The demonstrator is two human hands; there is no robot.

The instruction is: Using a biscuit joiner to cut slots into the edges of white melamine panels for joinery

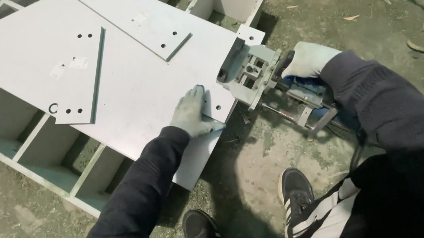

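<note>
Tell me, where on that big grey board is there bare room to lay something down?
The widest bare patch on the big board lies between the two smaller panels on top and the gloved left hand. It is crowded at the right edge, where the right hand holds a metal tool against the board.

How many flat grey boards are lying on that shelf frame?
3. A large board under the left hand; a narrow one on its left part; a rectangular one on its upper part. More may be hidden underneath.
</note>
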